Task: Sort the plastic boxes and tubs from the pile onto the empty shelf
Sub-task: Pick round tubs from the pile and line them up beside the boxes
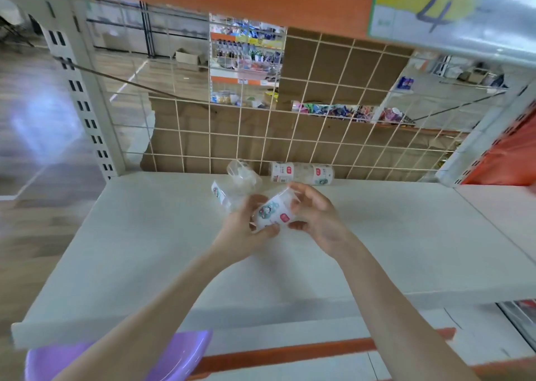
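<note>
Both hands are meeting at the centre of the frame and clamping on one clear labelled tub: the left hand is curling round its lower-left end, and the right hand is pinching its upper-right end. The tub is hanging just above the white shelf, with its long axis slanting from lower left to upper right, so neither hand is sitting nearer than the other. The tubs already shelved are lying just beyond the hands, toward the wire grid. A setting-down spot is probably waiting up-frame, beside them.

Counted, one tub is sitting in the hands. One long labelled pack is lying on its side along the grid, long axis left to right, showing two red labels. A clump of clear tubs is resting up-left of the left hand, at least two, though blur is keeping me from separating them. One purple plastic item is showing at lower left
</note>
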A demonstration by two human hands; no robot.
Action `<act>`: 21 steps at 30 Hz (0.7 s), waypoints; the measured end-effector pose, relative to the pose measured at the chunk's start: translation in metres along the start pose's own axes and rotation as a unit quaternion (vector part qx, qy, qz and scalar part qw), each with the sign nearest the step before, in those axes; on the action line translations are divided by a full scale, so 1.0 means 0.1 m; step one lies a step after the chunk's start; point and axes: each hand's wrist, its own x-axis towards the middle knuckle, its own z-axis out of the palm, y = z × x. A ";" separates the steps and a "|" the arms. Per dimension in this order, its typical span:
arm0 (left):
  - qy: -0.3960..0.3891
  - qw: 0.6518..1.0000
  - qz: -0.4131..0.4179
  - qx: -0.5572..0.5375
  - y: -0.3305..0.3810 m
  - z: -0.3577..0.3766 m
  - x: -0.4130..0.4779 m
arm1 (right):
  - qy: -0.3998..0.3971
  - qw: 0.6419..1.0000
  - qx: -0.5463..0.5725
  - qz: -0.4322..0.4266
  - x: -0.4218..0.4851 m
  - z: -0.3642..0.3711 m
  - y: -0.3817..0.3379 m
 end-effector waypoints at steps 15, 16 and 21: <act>0.114 0.971 0.073 0.197 -0.21 -0.17 -0.12 | 0.197 0.920 -0.307 -0.140 -0.03 0.08 0.36; 0.133 0.966 0.077 0.210 -0.21 -0.20 -0.09 | 0.200 0.916 -0.317 -0.143 -0.03 0.07 0.41; 0.150 0.958 0.028 0.241 -0.22 -0.35 0.14 | 0.210 0.908 -0.324 -0.163 -0.06 0.07 0.60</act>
